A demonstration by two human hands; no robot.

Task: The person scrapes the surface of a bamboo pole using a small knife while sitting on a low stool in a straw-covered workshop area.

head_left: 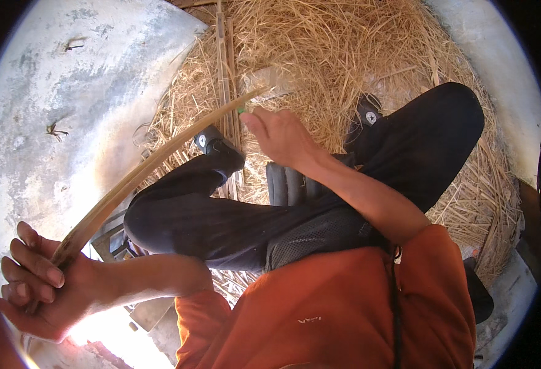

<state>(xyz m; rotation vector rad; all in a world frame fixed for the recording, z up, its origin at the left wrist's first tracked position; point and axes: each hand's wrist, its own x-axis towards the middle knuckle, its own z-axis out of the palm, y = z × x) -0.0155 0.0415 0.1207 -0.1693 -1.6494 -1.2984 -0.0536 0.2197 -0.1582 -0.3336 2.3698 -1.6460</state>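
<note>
A long tan bamboo strip [160, 154] runs slantwise from the lower left up to the middle of the view, tapering toward its far tip. My left hand [55, 286] is closed round its darker, thicker end, out to the left of my body. Beyond my crossed legs, my right hand [283, 135] is closed beside the strip's thin end. A small bit of green [241, 111] shows at its thumb and fingers, part of a thing mostly hidden by the hand. A pale blur near the tip is too faint to make out.
Dry straw-like shavings [344, 49] cover the floor ahead and to the right. Long thin strips [224, 67] lie among them. A worn whitish wall [67, 123] stands at left, another pale wall [504, 74] at right. My dark-trousered legs [203, 221] are folded before me.
</note>
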